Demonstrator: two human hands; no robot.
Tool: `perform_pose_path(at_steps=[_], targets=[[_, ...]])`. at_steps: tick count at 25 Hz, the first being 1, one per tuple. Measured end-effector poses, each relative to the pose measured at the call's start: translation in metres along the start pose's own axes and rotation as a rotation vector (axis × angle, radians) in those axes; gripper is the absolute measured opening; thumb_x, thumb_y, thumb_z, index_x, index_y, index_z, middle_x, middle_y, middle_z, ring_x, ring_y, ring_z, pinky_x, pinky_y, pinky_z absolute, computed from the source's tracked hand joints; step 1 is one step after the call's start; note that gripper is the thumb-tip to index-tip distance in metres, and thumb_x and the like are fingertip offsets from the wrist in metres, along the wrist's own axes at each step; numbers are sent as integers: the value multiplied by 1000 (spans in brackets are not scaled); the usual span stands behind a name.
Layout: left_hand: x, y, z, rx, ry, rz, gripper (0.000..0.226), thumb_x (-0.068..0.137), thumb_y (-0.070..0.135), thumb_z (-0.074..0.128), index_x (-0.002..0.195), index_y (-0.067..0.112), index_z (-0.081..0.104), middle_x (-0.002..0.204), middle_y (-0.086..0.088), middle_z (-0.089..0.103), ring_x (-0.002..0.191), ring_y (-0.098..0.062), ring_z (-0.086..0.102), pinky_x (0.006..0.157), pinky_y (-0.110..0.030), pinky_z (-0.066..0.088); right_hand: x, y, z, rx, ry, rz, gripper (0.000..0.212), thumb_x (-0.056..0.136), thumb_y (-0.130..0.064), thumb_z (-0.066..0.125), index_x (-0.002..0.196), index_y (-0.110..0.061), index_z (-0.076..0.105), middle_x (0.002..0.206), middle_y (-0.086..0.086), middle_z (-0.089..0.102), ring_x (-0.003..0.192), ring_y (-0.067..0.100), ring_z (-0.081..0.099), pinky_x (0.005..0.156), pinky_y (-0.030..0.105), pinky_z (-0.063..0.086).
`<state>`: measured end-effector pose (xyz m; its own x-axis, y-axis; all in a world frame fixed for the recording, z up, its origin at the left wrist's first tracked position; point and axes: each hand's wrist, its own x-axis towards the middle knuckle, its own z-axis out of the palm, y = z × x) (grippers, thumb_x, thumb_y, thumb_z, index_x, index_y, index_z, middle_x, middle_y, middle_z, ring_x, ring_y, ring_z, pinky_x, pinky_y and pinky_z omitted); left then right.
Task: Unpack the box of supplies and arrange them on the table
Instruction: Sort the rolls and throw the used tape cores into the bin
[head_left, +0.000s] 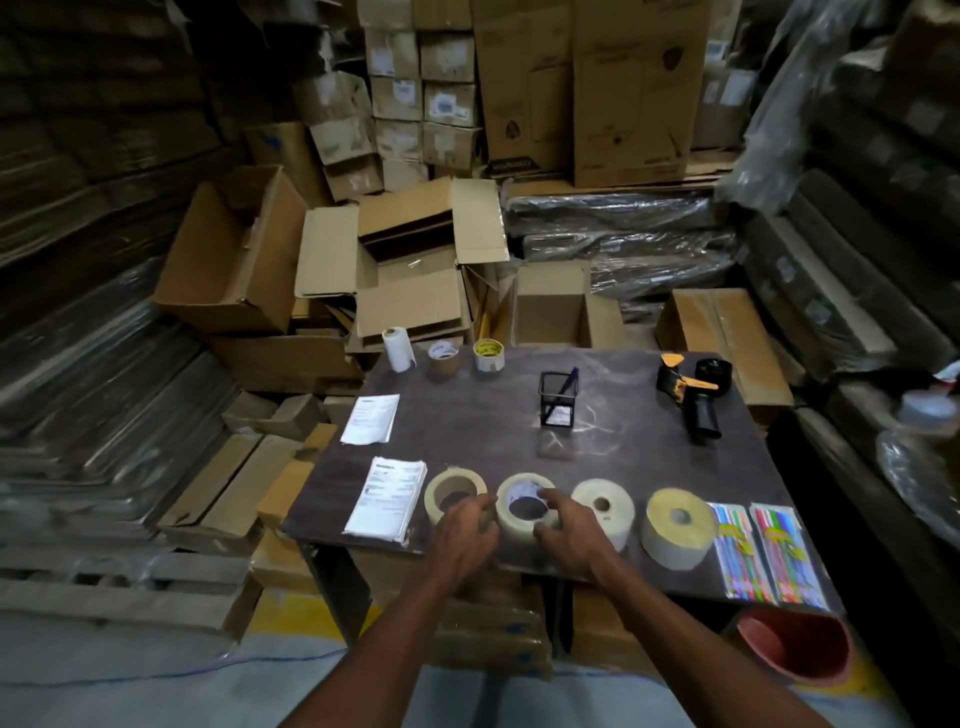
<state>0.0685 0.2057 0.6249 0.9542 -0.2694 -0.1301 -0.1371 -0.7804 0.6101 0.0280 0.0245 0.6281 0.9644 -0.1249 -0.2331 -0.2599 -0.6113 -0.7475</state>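
Both hands are settling the second tape roll (525, 506) into the near-edge row: the left hand (464, 535) is touching its side with relaxed fingers, while the right hand (570, 530) is curling round it. Rolls, papers (387, 500) and straw packs (769, 551) are lining the table (467, 431) (the supply box seems out of view), so unpacking looks nearly done.

I see a dim storeroom, light low and uneven. Tall stacks of brown cardboard cartons (524, 88) fill the back wall; open, collapsed brown boxes (405, 260) are heaped in front. Plastic-wrapped flat bundles (623, 234) lie right of that heap, more wrapped stacks (93, 415) at left. Dark brown square wooden table (649, 467) in the middle, pale grey floor (130, 686) below.
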Motion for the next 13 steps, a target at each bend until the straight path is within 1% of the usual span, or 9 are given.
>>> perform_pose_path(at_steps=[2, 4, 6, 8, 9, 11, 12, 13], targets=[[24, -4, -5, -56, 22, -23, 50, 89, 35, 52, 136, 21, 54, 139, -2, 56, 127, -22, 53, 106, -36, 43, 27, -8, 0, 13, -8, 1, 54, 89, -24, 63, 142, -20, 49, 134, 6, 61, 123, 27, 58, 104, 35, 45], [45, -8, -8, -115, 65, -51, 47, 89, 27, 57, 135, 19, 57, 137, -4, 58, 125, -21, 54, 106, -35, 43, 57, -11, 5, 17, -45, -3, 56, 87, -27, 65, 141, -20, 50, 135, 8, 60, 121, 27, 59, 102, 34, 47], [62, -13, -10, -159, 96, -106, 45, 88, 22, 59, 133, 20, 59, 135, -2, 60, 124, -20, 55, 106, -33, 43, 84, -14, 10, -11, -77, -25, 57, 86, -25, 64, 141, -19, 51, 135, 9, 61, 121, 26, 59, 101, 34, 47], [77, -20, -13, -199, 122, -148, 44, 88, 21, 58, 132, 24, 59, 133, 1, 61, 123, -19, 56, 105, -31, 43, 103, -24, 11, -31, -61, -42, 53, 88, -20, 63, 139, -17, 52, 131, 8, 62, 119, 24, 60, 99, 28, 46], [85, -24, -17, -230, 123, -156, 44, 88, 21, 58, 131, 26, 59, 133, 2, 61, 122, -18, 56, 105, -31, 44, 112, -28, 12, -33, -50, -50, 50, 88, -17, 64, 137, -16, 54, 126, 6, 64, 115, 22, 62, 94, 21, 46], [105, -35, -24, -276, 138, -167, 42, 89, 24, 60, 131, 28, 59, 131, 6, 61, 121, -15, 56, 104, -32, 46, 132, -33, 16, -56, -38, -75, 41, 88, -12, 65, 129, -13, 58, 107, -1, 65, 96, 14, 63, 75, 4, 40], [116, -41, -28, -284, 150, -170, 41, 89, 26, 61, 130, 29, 59, 130, 8, 62, 120, -14, 57, 103, -33, 47, 145, -35, 19, -59, -30, -81, 37, 88, -11, 66, 124, -11, 60, 98, -4, 63, 88, 11, 60, 68, 4, 37], [127, -46, -32, -294, 158, -167, 41, 89, 26, 62, 130, 30, 59, 130, 10, 61, 120, -12, 57, 103, -33, 48, 158, -37, 23, -54, -17, -85, 33, 86, -11, 67, 119, -9, 61, 92, -4, 62, 83, 11, 59, 66, 8, 36]])
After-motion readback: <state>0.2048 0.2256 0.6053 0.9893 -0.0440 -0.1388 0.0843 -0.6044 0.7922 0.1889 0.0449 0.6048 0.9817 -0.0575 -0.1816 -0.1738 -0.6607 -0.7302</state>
